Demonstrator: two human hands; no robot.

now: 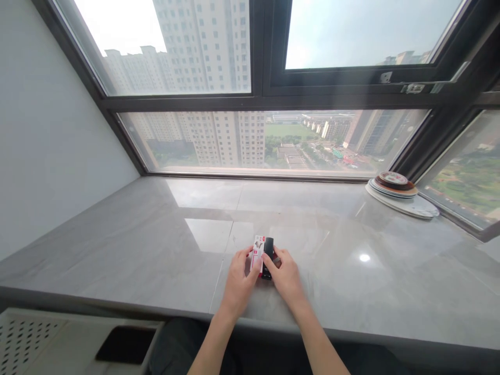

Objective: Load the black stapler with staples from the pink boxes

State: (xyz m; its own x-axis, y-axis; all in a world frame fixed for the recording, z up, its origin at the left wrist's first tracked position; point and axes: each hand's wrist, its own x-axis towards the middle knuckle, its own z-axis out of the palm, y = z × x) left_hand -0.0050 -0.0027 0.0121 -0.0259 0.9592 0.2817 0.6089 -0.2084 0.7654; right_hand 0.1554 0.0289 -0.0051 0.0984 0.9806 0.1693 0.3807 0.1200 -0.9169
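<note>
Head view: your left hand holds the red-and-white box and your right hand the black thing beside it, over the gray counter, both likely light, so pinch the maybe-squashy box softly by its sides.

The windowsill appears to be stone or tile, smooth, with a reflective gloss. The side wall is smooth and matt. The window frame looks metallic, with low sheen; its latch is bright metal. The red-and-white box appears printed card; the black oblong item, smooth plastic.
</note>
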